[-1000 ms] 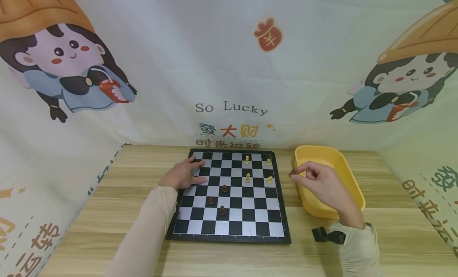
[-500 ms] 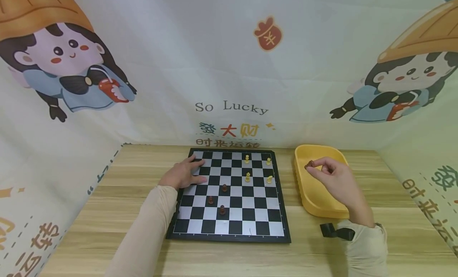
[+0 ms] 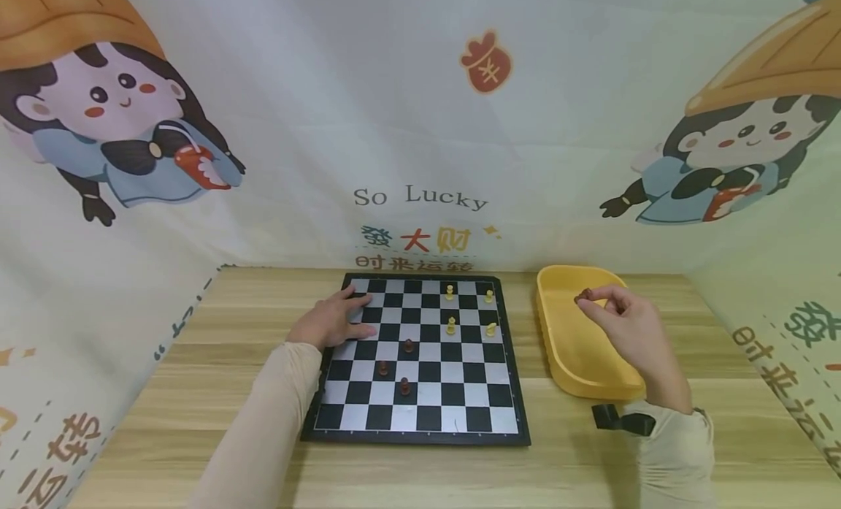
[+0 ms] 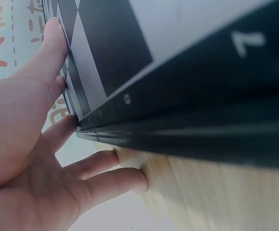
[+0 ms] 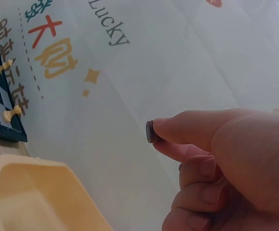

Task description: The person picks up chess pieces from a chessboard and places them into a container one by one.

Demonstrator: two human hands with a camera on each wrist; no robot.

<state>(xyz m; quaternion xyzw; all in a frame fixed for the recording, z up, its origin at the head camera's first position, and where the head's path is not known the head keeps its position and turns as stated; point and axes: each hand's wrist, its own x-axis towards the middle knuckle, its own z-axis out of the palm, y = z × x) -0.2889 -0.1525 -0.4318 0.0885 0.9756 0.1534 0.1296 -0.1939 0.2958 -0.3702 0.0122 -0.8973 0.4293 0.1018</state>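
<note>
In the head view, my left hand [image 3: 328,320] rests on the left edge of a black-and-white chessboard [image 3: 453,418], fingers spread. The left wrist view has its thumb [image 4: 55,41] on the board's top, while other fingers extend past the edge. My right hand [image 3: 631,326] pinches a dark brown chess piece [image 3: 582,296] between thumb and index finger, above a yellow tray [image 3: 550,348]. Its round base [image 5: 149,132] faces the right wrist camera; its kind is hard to tell. Three brown chess pieces, one of them a pawn-like piece [image 3: 404,386], stand on the board.
Several pale yellow chess pieces, including a tall one [image 3: 450,326], stand toward the board's far right. The yellow tray sits on the wooden table [image 3: 217,392] right of the board. A printed cloth [image 3: 315,129] rises behind the table.
My right hand has moved right with the brown chess piece, from the tray's left rim to above its inside. My left hand stays on the board. The head view has shifted slightly.
</note>
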